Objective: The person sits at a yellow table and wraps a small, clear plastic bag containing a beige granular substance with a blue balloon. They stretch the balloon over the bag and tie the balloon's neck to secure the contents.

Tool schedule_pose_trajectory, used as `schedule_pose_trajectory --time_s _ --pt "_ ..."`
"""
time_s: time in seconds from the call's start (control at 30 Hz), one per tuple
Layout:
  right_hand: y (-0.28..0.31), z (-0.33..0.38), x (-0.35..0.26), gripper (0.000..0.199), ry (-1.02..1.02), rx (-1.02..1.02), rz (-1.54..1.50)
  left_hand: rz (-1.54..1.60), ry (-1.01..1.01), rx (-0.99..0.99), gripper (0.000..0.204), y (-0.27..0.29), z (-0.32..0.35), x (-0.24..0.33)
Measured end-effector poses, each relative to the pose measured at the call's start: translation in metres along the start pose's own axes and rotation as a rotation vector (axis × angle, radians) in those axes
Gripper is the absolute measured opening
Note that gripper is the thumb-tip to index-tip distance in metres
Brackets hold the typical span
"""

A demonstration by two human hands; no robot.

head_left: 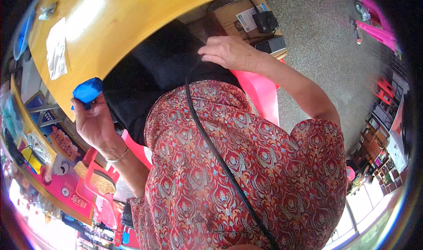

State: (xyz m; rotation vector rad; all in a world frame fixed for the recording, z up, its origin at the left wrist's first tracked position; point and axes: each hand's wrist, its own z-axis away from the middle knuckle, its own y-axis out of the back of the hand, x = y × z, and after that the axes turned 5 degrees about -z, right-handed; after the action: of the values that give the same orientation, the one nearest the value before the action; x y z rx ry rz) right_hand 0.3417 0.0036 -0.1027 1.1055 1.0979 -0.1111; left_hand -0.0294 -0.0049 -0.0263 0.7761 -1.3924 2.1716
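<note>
At the left, beside the curved table edge, my left hand (93,122) is raised with its fingers closed around a small bright blue bundle (87,91). The bundle has a dark patch at its lower side; whether it is cloth or yarn I cannot tell. My right hand (231,53) is over my black-trousered lap (150,58), well apart from the left. Its thumb and fingertips are pinched together. Anything between them is too small to make out against the dark cloth. A black cable (211,144) runs down the front of my red patterned top.
A yellow table (132,12) curves ahead, with a crumpled clear wrapper (56,49) on it. Right of it, a cardboard box (229,19) carries a black device (264,22) with a cord. Pink plastic (262,93) shows beneath me. A red chair (99,184) stands at lower left.
</note>
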Motion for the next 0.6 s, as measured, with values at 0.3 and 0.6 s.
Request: schedule_pose_trajectory --time_s 0.3,0.6 --pt "0.0 -0.032 0.008 0.025 -0.044 0.131 -0.013 -0.069 -0.021 0.067 0.022 0.0 0.002 -0.007" --pt "-0.013 -0.02 0.022 0.029 0.01 -0.026 -0.067 -0.082 0.025 0.093 0.021 -0.004 0.006 -0.023"
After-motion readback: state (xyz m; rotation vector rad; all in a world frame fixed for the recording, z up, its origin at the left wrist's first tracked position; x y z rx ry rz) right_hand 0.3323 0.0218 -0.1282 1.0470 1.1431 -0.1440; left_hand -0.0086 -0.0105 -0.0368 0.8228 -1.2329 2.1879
